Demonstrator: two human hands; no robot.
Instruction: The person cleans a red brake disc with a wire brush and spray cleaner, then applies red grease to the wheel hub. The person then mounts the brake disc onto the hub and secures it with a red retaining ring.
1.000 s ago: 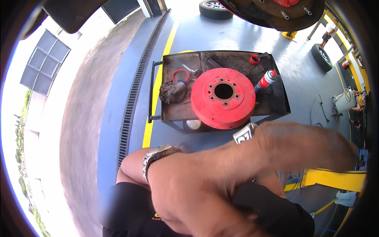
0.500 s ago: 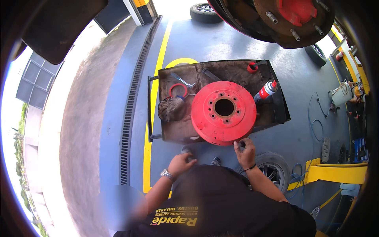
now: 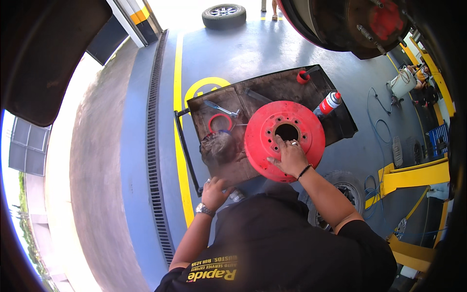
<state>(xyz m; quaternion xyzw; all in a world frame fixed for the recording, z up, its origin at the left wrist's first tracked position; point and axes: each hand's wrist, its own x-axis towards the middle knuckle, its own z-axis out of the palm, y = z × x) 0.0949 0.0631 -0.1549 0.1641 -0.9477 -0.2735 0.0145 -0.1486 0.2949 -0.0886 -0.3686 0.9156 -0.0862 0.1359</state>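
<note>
1 red drum (image 3: 260, 141) lies face up on the dark cart (image 3: 241, 170), 1 spray can (image 3: 329, 103) near its right side. Right hand (image 3: 292, 161) on its face, fingertips at the centre hole, thumb spread; whether they clamp the rim, I cannot tell. Left hand (image 3: 215, 194) near the cart's near edge, fingers loosely bent, thumb apart.

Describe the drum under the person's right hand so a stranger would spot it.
Find the dark cart in mid-picture. At its near edge, with the right hand on it, lies the red drum. Unlike the thin red ring to its left, it is broad, with a round centre hole circled by smaller holes.
</note>
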